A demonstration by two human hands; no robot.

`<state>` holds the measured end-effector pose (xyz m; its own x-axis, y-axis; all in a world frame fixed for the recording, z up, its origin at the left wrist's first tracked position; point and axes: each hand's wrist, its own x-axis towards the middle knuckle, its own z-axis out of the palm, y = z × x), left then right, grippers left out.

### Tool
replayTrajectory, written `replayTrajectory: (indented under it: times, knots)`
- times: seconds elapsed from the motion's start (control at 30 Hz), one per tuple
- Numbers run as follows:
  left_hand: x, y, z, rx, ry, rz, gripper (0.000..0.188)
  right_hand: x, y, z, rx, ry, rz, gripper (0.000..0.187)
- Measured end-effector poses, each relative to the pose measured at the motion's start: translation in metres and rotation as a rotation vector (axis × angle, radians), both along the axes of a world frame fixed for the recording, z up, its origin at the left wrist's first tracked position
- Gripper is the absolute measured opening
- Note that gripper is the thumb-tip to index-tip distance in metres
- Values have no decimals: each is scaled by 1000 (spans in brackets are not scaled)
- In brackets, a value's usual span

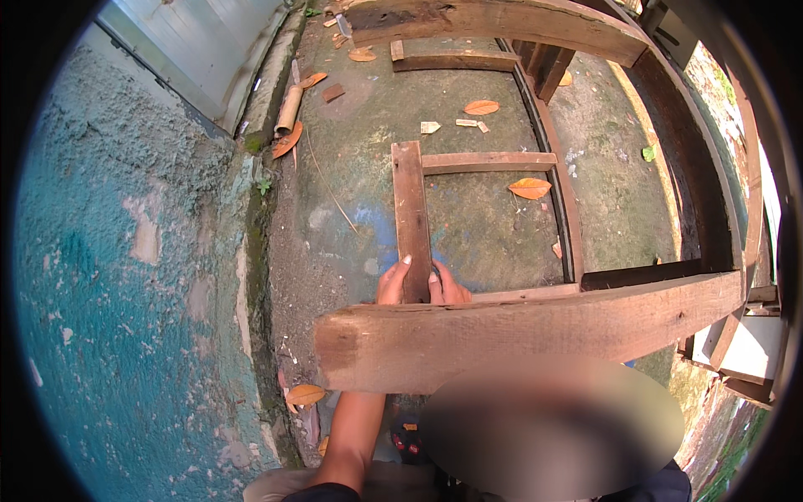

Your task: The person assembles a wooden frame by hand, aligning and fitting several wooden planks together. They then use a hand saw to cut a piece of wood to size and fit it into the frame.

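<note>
Between my two hands lies a short wooden board (411, 213), brown and narrow, running away from me. My left hand (391, 283) grips its left edge with the thumb resting on top. My right hand (452, 286) closes on the opposite edge, near the same end. A crosspiece (493, 163) meets the board near its far end and joins a long rail (548, 142) on the right. In front of my wrists a thick wooden beam (527, 330) crosses above and hides part of my forearms and the board's near end.
A peeling blue-green wall (142, 276) stands at left below a pale metal panel (196, 50). Another beam (502, 25) spans the far side. Dry orange leaves (529, 188), small wood scraps (430, 127) and a bamboo-like tube (288, 110) lie on the concrete. A blurred oval covers the lower right.
</note>
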<state>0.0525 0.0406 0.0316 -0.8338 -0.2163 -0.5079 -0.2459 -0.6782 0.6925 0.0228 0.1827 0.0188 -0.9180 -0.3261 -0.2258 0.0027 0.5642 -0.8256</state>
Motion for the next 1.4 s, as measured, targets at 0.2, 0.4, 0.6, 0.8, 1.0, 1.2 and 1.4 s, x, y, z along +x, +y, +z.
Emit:
replayTrajectory:
  times: [0.2,0.4,0.6,0.8,1.0,1.2,1.4]
  knots:
    - [6,-3,5,-154,-169,-38,45,-10,-12,11,-80,-180,-191,42]
    - [4,-9,0,-408,-283,-36,44,-16,0,-21,-189,202,74,41]
    - [-5,-17,-33,-552,-138,41,42,-15,-9,-43,-158,414,244,39]
    - [-17,-6,-52,-649,-59,71,40,-25,-2,-46,-16,388,294,43]
    - [-22,2,-61,-774,8,128,38,-30,6,-29,-101,280,271,47]
    - [-3,7,-88,-1179,145,465,36,-39,-21,-23,-253,72,347,55]
    - [60,1,-70,-658,39,422,36,14,-45,19,-734,-617,133,64]
